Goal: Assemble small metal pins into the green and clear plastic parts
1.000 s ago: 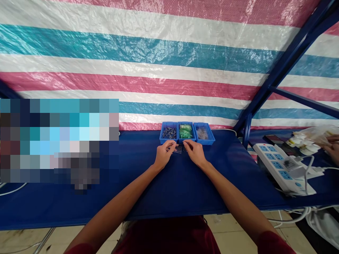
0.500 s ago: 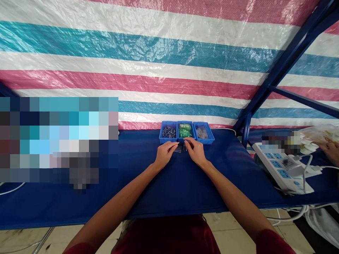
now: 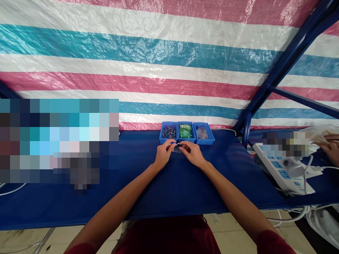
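Both my hands meet over the blue tabletop, just in front of three small blue bins. My left hand is closed in a pinch at the edge of a small clear plastic bag. Facing it, my right hand is closed too, its fingertips at a small shiny metal pin above the bag. Similar metal pins fill the left bin. Green packets lie in the middle bin, and clear plastic bags in the right bin. The fingers partly hide the bag and pin.
A white power strip with plugs and cables lies at the right, beyond a blue metal post. Another person's hand is at the far right edge. A striped tarp hangs behind the table. The left side is pixelated.
My right hand has shifted slightly left, bringing its fingertips closer to my left hand. A shiny pin now shows between them. My left hand stays nearly in place.
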A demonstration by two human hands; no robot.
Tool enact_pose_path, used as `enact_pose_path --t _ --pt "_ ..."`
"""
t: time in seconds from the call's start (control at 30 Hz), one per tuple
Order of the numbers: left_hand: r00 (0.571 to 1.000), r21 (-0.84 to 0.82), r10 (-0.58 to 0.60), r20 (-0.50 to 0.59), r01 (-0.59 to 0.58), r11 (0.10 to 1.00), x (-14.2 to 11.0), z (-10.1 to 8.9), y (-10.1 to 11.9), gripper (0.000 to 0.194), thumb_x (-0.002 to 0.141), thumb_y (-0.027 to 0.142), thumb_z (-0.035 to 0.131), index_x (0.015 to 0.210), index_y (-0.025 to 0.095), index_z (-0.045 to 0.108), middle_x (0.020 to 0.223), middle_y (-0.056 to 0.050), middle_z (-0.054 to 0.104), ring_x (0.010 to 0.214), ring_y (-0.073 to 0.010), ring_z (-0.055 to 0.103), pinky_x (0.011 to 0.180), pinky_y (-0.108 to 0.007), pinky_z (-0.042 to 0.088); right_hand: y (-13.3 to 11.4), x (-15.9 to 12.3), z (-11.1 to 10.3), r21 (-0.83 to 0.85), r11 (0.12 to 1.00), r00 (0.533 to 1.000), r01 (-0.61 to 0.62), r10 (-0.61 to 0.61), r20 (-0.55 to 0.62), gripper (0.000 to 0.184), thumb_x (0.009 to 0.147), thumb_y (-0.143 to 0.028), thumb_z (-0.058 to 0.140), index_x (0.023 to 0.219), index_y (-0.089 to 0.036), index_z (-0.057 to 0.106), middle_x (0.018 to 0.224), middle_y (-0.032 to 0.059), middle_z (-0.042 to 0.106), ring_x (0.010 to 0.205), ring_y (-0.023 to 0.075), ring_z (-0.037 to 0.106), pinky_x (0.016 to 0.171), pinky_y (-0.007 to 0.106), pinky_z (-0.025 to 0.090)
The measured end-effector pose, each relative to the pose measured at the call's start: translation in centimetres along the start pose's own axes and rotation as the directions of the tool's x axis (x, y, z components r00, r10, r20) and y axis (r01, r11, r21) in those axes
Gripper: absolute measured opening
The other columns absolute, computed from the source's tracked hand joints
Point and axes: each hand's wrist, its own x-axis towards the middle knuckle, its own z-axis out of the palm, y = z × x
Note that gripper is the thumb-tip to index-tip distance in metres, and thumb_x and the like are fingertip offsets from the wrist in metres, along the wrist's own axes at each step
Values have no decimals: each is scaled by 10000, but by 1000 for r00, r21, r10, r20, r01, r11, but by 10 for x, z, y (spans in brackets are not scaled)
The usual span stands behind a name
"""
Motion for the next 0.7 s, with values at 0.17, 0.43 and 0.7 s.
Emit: enact_pose_path --t 0.17,0.43,0.7 --pt "999 -10 -4 32 4 1000 0 0 0 257 896 379 490 978 169 614 512 59 477 473 -90 447 546 -194 380 2 0 0 2 1000 1000 -6 6 -17 278 899 -394 498 1030 -194 638 714 18 616 561 135 530 596 256 448" --pt "999 -79 -33 17 34 996 -1 0 2 261 871 387 542 985 169 627 531 49 528 473 -85 476 531 -190 408 -3 1 -1 13 999 1000 31 -31 2 274 919 -407 470 871 -195 637 716 26 621 601 141 542 598 249 431" --pt "992 -191 -124 -23 118 974 1 2 0 243 811 397 598 790 160 644 653 -7 624 500 -91 509 474 -191 432 -1 2 -3 -39 999 998 -10 8 -60 346 939 -437 417 822 -188 626 671 25 607 576 142 524 586 255 409"
